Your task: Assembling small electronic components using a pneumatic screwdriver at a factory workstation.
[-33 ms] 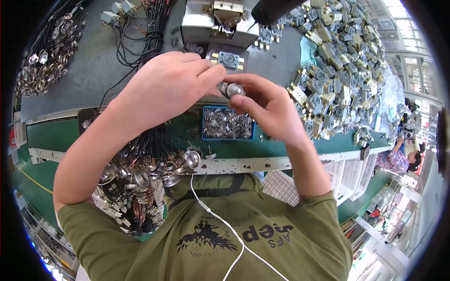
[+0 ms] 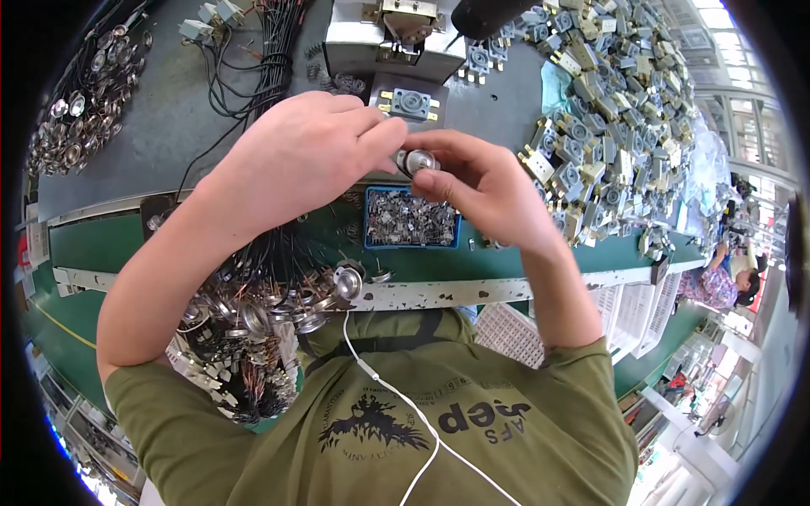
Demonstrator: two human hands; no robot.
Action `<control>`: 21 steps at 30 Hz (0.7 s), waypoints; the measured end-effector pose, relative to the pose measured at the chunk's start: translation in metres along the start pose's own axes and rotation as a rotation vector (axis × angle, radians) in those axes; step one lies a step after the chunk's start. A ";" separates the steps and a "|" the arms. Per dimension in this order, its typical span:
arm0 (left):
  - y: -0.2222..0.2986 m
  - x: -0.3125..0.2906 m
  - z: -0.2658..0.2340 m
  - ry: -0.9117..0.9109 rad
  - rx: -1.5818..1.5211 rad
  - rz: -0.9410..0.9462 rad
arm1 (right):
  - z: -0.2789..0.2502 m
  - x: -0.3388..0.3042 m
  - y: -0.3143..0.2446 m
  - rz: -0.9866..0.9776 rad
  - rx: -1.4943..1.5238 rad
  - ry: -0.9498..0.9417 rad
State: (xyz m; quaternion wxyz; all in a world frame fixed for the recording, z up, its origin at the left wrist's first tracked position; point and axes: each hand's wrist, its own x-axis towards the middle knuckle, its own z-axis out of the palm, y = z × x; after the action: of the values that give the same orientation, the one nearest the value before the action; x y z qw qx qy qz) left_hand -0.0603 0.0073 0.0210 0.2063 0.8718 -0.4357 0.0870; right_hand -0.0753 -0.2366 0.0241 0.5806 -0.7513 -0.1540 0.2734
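Note:
My right hand (image 2: 481, 185) grips a small round silver metal cup (image 2: 420, 162) between thumb and fingers, its shiny dished face turned up. My left hand (image 2: 316, 152) meets it from the left with thumb and forefinger pinched together. What that pinch holds is hidden behind the fingers. Just beyond both hands, a grey square switch block (image 2: 411, 104) with brass tabs lies on a metal plate of the fixture (image 2: 396, 55). Below the hands sits a blue tray (image 2: 365, 221) full of small metal pieces.
Grey switch blocks (image 2: 599, 110) pile up at the right. Black wires with silver cups (image 2: 253, 316) hang over the near edge at left; more cups (image 2: 76, 126) lie far left. A dark power driver (image 2: 485, 18) hangs above. Another person (image 2: 717, 282) is at far right.
My right hand and forearm have shifted slightly, and the silver cup has tilted a little with them. My left hand stays in nearly the same place.

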 end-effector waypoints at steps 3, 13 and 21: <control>-0.003 0.001 -0.002 -0.003 0.006 0.017 | -0.010 0.007 -0.003 0.080 -0.005 -0.108; 0.005 0.008 -0.016 -0.307 -0.072 0.066 | 0.002 0.018 0.055 -0.301 -0.745 0.499; -0.028 0.048 -0.015 -0.160 -0.204 -0.281 | -0.005 0.014 0.043 -0.273 -0.618 0.445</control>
State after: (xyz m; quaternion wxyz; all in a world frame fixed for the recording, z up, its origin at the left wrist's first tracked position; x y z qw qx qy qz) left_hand -0.0086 -0.0058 0.0429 0.2685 0.9027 -0.3313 -0.0570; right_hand -0.0648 -0.2447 -0.0194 0.3776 -0.9039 -0.1979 -0.0347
